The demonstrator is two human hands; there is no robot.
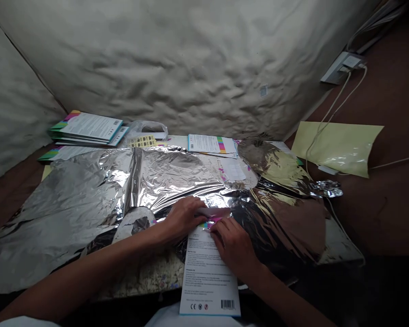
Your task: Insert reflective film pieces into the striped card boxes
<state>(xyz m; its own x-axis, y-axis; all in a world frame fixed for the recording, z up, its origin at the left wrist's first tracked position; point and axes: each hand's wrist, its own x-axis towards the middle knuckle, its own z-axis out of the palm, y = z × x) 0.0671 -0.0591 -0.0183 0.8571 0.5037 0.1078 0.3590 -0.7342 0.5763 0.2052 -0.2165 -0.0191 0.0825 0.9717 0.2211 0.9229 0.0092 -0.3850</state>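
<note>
Leaflet: printed card [207, 277], lying lengthwise toward the person, barcode end nearest the camera and overhanging the near edge of the bench [146, 284]; its far end, with a coloured band, lies on the foil, between both hands.
Left hand: left hand [182, 219] rests at the far end of the card, fingers [194, 204] together and curled over a glossy strip; whether they clamp it cannot be told.
Right hand: right hand [233, 247] lies on the card's far right part, fingers [218, 231] together, tips on the card near the coloured band; no clamp can be confirmed.
Foil: crumpled silver sheet [177, 175] covers most of the bench, running past its left side, and is torn or folded back near the left forearm.
Far left corner: stack of booklets [85, 129] with rainbow-striped corners, beside a clear plastic bag [148, 129] and a yellow sticker sheet [142, 141].
Far edge: loose leaflets [211, 144], partly under the foil.
Right of bench: pale yellow envelope [337, 147] on a brown floor [388, 218], crossed by white cables [327, 106] running up to a wall socket [342, 67].
Backdrop: quilted cream sheet [177, 63] behind the bench.
</note>
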